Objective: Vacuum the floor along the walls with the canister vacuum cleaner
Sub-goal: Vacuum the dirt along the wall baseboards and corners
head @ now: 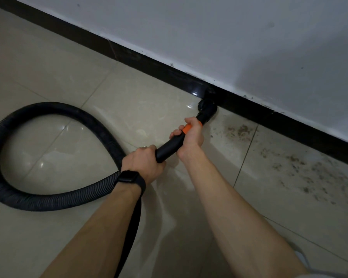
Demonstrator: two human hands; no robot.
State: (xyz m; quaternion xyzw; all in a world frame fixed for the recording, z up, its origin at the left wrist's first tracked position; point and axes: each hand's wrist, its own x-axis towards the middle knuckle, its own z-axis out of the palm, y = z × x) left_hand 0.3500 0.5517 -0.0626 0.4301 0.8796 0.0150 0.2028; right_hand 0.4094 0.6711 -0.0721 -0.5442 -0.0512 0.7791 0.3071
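Hands: I see the left hand (143, 161) and the right hand (189, 135) both gripping the wand (169, 147).
Brush head (207, 107) on the floor (68, 77), right at the baseboard (149, 63); dirt (289, 167) lies to its right.

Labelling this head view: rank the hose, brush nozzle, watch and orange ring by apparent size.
1. hose
2-3. watch and brush nozzle look alike; the watch is nearer, so unranked
4. orange ring
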